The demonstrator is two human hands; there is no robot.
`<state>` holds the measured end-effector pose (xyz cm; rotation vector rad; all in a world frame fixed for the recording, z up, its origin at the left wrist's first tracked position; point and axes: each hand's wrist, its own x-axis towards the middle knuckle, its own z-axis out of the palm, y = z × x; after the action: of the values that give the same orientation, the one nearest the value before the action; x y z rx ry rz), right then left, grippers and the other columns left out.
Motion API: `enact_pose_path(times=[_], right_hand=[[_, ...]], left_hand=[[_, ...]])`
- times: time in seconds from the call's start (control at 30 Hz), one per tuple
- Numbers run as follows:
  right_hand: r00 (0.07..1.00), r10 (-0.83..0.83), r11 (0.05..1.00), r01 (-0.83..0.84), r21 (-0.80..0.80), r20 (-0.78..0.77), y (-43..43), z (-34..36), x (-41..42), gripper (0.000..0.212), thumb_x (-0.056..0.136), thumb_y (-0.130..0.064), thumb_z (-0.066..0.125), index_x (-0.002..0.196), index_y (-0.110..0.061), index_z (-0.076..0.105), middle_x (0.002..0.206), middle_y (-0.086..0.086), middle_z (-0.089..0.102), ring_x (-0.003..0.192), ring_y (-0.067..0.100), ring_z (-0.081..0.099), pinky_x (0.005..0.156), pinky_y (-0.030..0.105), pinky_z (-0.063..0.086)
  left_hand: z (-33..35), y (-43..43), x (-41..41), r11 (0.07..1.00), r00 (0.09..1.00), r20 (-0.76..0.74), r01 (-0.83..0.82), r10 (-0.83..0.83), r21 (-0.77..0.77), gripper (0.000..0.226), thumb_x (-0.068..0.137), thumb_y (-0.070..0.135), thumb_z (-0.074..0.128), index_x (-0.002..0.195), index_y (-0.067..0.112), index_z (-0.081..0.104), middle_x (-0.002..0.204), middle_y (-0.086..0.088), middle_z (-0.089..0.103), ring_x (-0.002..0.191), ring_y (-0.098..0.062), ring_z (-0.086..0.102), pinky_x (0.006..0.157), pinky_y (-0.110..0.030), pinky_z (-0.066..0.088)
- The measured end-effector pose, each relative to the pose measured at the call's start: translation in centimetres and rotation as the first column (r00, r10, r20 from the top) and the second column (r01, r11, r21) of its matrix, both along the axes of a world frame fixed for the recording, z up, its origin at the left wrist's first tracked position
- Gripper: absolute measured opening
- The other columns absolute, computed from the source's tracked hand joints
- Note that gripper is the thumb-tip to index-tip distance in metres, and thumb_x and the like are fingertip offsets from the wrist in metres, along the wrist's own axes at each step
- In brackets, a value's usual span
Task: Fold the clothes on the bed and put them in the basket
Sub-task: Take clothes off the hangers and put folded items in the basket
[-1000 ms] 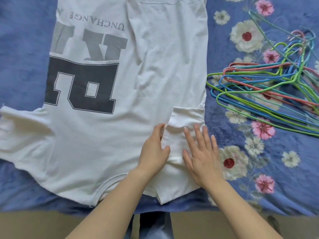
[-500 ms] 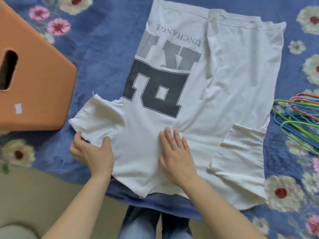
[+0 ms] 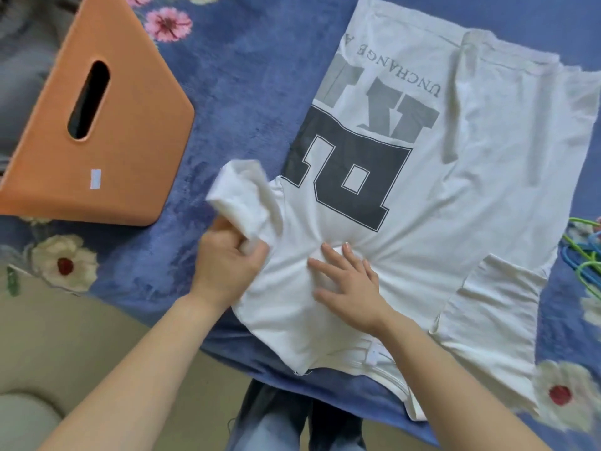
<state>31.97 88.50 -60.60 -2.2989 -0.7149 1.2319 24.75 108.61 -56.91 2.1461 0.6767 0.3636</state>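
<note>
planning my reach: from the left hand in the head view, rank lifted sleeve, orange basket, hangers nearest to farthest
1. Lifted sleeve: gripped by the left hand.
2. Orange basket: to the upper left.
3. Hangers: far right edge.

One white T-shirt (image 3: pixel 487 222), one orange basket (image 3: pixel 130 157), one flowered blue blanket (image 3: pixel 244 92), two hands: left hand (image 3: pixel 227 268), right hand (image 3: pixel 351 288); coloured hangers (image 3: pixel 585 265) cut off at the edge, number unclear
</note>
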Motion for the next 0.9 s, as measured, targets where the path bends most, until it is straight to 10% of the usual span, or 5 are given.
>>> enact_pose_path(times=[0.1, 0.23, 0.47, 0.7, 0.9], right_hand=[[0.845, -0.468, 0.834, 0.519, 0.186, -0.258, 0.5, 0.4, 0.4, 0.031, 0.087, -0.019, 0.048, 0.107, -0.014, 0.072, 0.122, -0.002, 0.066, 0.117, 0.012, 0.055, 0.105, 0.040, 0.038], [0.348, -0.909, 0.307, 0.931, 0.196, -0.230, -1.1, 0.8, 0.2, 0.023, 0.081, -0.012, 0.047, 0.092, -0.022, 0.066, 0.090, -0.001, 0.071, 0.086, 0.018, 0.063, 0.080, 0.034, 0.047], [0.866, -0.337, 0.939, 0.279, 0.203, 0.370, -6.2, 0.0, -3.3, 0.053, 0.081, -0.025, 0.045, 0.131, -0.010, 0.057, 0.134, 0.001, 0.054, 0.124, 0.015, 0.047, 0.104, 0.028, 0.037], [0.827, 0.054, 0.991, 0.025, -0.133, 0.560, -18.9, 2.5, -4.6, 0.088, 0.071, -0.024, 0.051, 0.153, -0.007, 0.024, 0.161, 0.010, 0.020, 0.150, 0.027, 0.016, 0.118, 0.043, 0.018], [0.819, 0.334, 0.901, -0.131, -0.414, 0.467, -26.0, 1.5, -7.2, 0.109, 0.058, -0.017, 0.066, 0.154, -0.003, 0.016, 0.160, 0.016, 0.020, 0.148, 0.034, 0.018, 0.120, 0.048, 0.010]], left_hand=[[-2.5, -0.9, -0.6, 0.701, 0.737, -0.094, 0.668, -0.669, 0.250, 0.027, 0.066, 0.003, 0.061, 0.065, 0.019, 0.040, 0.140, -0.010, 0.054, 0.134, -0.023, 0.046, 0.105, -0.038, 0.040], [-4.2, -1.2, -2.0, 0.433, 0.474, -0.458, 0.879, -0.752, 0.200, 0.020, 0.069, 0.036, 0.059, 0.076, 0.022, 0.046, 0.157, -0.005, 0.031, 0.149, -0.021, 0.014, 0.116, -0.047, 0.021], [-5.7, -1.4, -0.3, 0.448, 0.511, -0.653, 0.849, -0.558, 0.281, 0.063, 0.091, 0.050, 0.034, 0.148, 0.022, 0.034, 0.157, -0.008, 0.032, 0.145, -0.026, 0.023, 0.116, -0.045, 0.011], [-4.1, -1.1, -4.3, 0.177, 0.286, -0.609, 0.956, -0.740, 0.234, 0.090, 0.079, 0.057, 0.052, 0.154, 0.017, 0.023, 0.162, -0.008, 0.015, 0.150, -0.025, 0.013, 0.118, -0.044, 0.010], [-4.6, 0.1, -6.3, 0.005, 0.189, -0.705, 0.967, -0.684, 0.255, 0.088, 0.065, 0.007, 0.044, 0.152, 0.005, 0.026, 0.160, -0.021, 0.015, 0.147, -0.034, 0.017, 0.117, -0.044, 0.015]])
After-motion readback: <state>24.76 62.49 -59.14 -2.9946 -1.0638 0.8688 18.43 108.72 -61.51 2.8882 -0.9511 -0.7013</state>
